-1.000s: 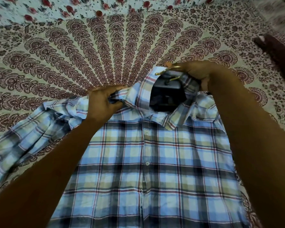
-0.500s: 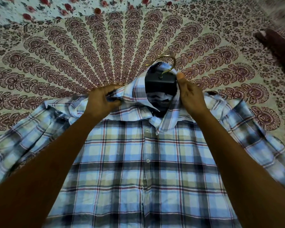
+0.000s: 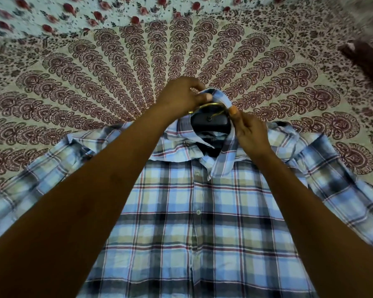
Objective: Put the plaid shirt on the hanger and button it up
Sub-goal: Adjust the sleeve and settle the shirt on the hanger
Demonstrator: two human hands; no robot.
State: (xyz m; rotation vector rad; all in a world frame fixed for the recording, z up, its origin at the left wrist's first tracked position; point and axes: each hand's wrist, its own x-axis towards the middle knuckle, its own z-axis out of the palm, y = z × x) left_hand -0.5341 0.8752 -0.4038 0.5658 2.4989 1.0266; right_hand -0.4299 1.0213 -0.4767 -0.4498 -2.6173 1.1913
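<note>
The blue, white and red plaid shirt (image 3: pixel 202 211) lies front up on the bed, its placket closed down the middle with small white buttons showing. A black hanger (image 3: pixel 211 124) with a brass hook sits inside the collar opening. My left hand (image 3: pixel 181 97) pinches the back of the collar just above the hook. My right hand (image 3: pixel 251 132) grips the collar's right side, thumb tip by the hook. The collar tips lie open below the hanger. My forearms hide parts of both shoulders.
A cream bedspread (image 3: pixel 95 87) with a maroon fan pattern covers the bed all round. A floral sheet (image 3: pixel 73 14) lies at the far edge. A dark maroon cloth (image 3: pixel 368 59) rests at the right edge.
My left hand left the shirt's left shoulder and moved right and up to the back of the collar. My right hand stayed on the collar's right side.
</note>
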